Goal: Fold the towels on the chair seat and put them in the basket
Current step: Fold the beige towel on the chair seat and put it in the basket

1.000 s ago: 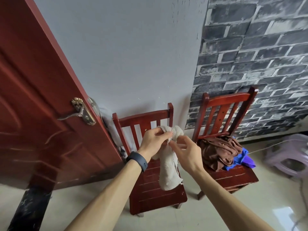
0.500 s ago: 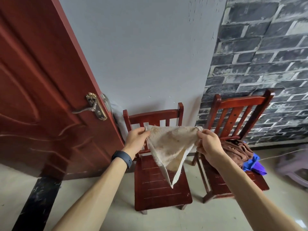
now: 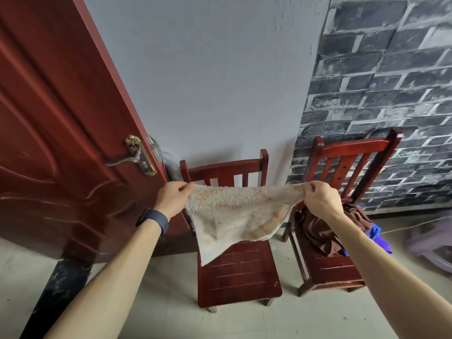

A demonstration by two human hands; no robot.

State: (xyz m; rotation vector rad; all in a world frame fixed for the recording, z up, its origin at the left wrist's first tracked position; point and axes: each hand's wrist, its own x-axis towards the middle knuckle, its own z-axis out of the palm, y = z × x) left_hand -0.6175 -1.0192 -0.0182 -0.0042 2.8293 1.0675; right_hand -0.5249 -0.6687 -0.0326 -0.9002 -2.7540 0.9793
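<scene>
Left red door [image 3: 49, 118], centre grey wall [image 3: 220, 81], right brick-pattern wall [image 3: 391, 94], pale tiled floor [image 3: 171, 302].

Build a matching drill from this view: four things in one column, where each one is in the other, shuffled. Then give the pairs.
Things
1. beige towel
2. brown towel
3. blue cloth
4. dark wristband

Places
A. heaped on the seat of the right chair
B. worn on the left wrist
C. stretched in the air between the left hand and the right hand
D. peeking out past the brown heap at the seat's right edge

Pairs: 1-C, 2-A, 3-D, 4-B
</scene>
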